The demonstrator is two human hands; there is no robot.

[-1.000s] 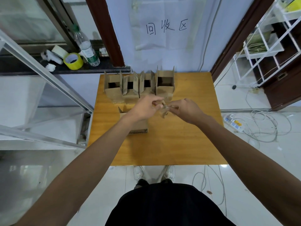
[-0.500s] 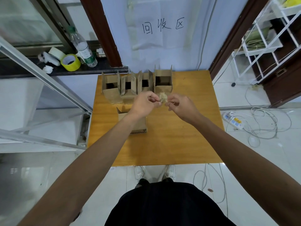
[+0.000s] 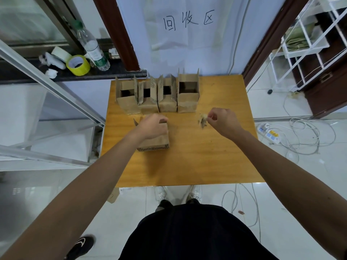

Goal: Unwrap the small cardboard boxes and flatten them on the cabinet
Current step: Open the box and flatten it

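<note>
Several small open cardboard boxes [image 3: 188, 96] stand in a row along the far edge of the orange wooden cabinet top [image 3: 197, 156]. One more small cardboard box [image 3: 155, 142] sits alone nearer to me on the left. My left hand [image 3: 153, 126] rests on top of this box with curled fingers and hides its upper part. My right hand [image 3: 222, 120] hovers over the cabinet to the right and pinches a crumpled wad of brown tape [image 3: 202, 121] between thumb and fingers.
A yellow tape roll [image 3: 78, 65], a white tape roll [image 3: 60, 53] and a plastic bottle [image 3: 92, 46] stand on the dark ledge at the back left. A glass partition frame runs along the left. Cables and a power strip [image 3: 269, 135] lie on the floor to the right.
My hands were together at the middle, working the tape wad. They have parted: the left went down onto the lone box, the right moved right with the wad.
</note>
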